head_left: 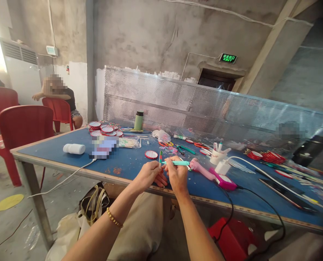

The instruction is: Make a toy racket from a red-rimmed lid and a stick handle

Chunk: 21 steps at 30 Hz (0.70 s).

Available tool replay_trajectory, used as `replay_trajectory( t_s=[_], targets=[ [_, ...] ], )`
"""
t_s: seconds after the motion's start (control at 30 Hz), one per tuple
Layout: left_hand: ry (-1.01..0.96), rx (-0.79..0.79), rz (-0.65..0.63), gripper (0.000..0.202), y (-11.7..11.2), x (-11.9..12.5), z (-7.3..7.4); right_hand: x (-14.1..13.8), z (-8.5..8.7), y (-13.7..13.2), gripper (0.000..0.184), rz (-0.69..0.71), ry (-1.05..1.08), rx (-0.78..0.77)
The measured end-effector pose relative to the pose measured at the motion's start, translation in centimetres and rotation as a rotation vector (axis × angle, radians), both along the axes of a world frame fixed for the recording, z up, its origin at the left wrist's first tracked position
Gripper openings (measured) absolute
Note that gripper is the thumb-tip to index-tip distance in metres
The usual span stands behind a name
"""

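Observation:
My left hand [150, 175] is closed in a pinch on a thin striped stick [160, 156] that points upward. Right beside it, my right hand [177, 174] grips a teal pen-like tool [177, 163] held sideways, its tip touching the stick. Both hands hover over the near edge of the blue table [69, 159]. A round red-rimmed disc [151, 154] lies just beyond my left hand. A pink glue gun [213, 176] with a black cord lies to the right of my right hand.
A white bottle [74, 148], a stack of red-rimmed discs [104, 129], a green flask [138, 120], scissors [165, 144] and a white cup of pens [218, 154] are on the table. A perforated metal screen [194, 108] backs it. Red chairs [22, 127] and a seated person stand at left.

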<state>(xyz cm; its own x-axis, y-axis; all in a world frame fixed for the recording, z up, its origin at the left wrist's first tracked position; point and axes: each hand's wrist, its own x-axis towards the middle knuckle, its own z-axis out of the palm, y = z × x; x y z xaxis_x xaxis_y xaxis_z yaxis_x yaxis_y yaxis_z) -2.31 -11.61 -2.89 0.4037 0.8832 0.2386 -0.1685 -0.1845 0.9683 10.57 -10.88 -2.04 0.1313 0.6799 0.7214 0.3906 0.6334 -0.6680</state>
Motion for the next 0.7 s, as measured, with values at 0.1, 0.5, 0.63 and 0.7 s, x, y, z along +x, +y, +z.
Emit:
replay_trajectory(
  t_s=[0.1, 0.5, 0.63, 0.7],
  targets=[
    [-0.004, 0.008, -0.001, 0.036, 0.03, 0.0, -0.06, -0.02, 0.04, -0.02, 0.023, 0.002, -0.011, 0.001],
    [-0.014, 0.024, -0.015, 0.035, 0.45, 0.07, -0.71, 0.02, 0.02, -0.01, 0.023, 0.01, -0.005, 0.007],
    [-0.021, 0.044, -0.022, 0.034, 0.59, 0.03, -0.77, -0.03, 0.16, -0.17, 0.024, 0.021, -0.008, -0.001],
    [-0.022, 0.041, -0.022, 0.035, 0.6, 0.03, -0.77, -0.07, 0.24, -0.24, 0.024, 0.02, -0.015, -0.002]
  ],
)
